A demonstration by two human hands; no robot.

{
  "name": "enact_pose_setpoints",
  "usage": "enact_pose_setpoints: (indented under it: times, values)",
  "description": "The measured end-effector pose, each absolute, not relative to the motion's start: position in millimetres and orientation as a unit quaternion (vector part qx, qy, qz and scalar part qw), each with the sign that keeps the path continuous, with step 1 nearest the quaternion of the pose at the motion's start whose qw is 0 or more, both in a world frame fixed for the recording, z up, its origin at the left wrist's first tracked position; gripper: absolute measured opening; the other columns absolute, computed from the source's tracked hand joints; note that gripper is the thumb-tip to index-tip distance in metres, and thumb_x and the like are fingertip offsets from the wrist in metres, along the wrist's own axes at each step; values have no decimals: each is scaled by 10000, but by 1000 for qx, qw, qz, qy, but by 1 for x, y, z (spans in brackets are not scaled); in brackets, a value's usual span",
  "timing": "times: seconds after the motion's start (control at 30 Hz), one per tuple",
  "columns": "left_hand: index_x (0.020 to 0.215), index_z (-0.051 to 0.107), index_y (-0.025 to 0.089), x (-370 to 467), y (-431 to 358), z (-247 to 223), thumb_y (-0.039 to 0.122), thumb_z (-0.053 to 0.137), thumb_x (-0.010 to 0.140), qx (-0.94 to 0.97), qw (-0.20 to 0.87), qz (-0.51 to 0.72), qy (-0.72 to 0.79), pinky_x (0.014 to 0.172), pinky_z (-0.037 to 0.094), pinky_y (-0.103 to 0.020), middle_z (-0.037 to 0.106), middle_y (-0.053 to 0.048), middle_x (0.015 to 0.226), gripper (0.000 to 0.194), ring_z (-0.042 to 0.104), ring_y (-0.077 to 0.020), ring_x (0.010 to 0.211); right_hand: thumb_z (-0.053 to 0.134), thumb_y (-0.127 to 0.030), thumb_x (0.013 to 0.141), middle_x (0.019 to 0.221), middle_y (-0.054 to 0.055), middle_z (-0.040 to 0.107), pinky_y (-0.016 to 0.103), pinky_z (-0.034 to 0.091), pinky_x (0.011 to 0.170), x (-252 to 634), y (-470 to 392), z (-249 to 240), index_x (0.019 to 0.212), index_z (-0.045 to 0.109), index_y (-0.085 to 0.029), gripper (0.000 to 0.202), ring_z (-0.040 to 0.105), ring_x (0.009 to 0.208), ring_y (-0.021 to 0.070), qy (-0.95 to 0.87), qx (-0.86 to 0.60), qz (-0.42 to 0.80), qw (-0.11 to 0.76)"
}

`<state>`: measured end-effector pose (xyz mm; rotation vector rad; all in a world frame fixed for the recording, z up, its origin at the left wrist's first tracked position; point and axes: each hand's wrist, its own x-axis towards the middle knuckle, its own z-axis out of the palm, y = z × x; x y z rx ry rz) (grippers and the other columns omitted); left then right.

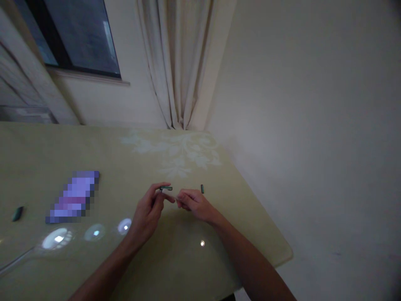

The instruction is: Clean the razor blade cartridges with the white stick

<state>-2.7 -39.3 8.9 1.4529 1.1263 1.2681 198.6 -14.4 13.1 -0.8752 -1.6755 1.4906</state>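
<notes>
The table point(250, 234) lay beneath both hands. A lit phone point(73, 198) lay left of the grip. The left hand point(148, 211) pinched a strip; the right hand point(196, 203) was curled closed, contents indiscernible. A dark object point(18, 213) lay farther left; the green-black strip point(167, 188) sat between the left fingers; a smaller strip point(202, 189) lay just beyond the right hand.

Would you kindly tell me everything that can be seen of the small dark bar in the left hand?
The small dark bar is short and slim, with a greenish face and darker edges; its material is unclear, perhaps plastic. It lies roughly level in the picture, held by the fingers of the left hand, its right end showing. The right hand is close by but apart from it. Finer details are too small to tell.
</notes>
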Motion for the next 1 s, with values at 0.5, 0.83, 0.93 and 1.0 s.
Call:
enact_pose_setpoints:
  times: [0.5,0.83,0.93,1.0]
  values:
    - [1272,634,186,-4,-41,13,438,510,1035,626,386,487,472,528,362,-244,775,-44,875,369,449,-117,525,531,-777,977,593,-65,363,267,248,541,196,-16,13,776,586,-184,628,310,546,109,-628,-349,586,376]
    - [1310,643,182,-5,-40,12,437,487,1052,637,374,478,476,521,346,-239,778,-50,885,395,464,-128,556,534,-754,990,606,-60,375,268,249,543,198,-15,14,782,587,-185,607,322,555,113,-634,-349,583,368]
    - [1325,639,179,-4,-39,11,438,495,1052,635,378,479,474,513,342,-235,772,-51,887,403,429,-123,548,539,-779,969,612,-55,387,270,257,550,197,-15,15,778,592,-184,628,333,566,115,-638,-356,577,365]
    - [1339,633,183,-4,-39,10,438,499,1054,630,386,483,470,510,349,-228,760,-45,870,405,427,-121,552,545,-771,971,618,-47,408,272,264,553,197,-14,15,781,603,-179,625,351,570,116,-648,-353,576,352]
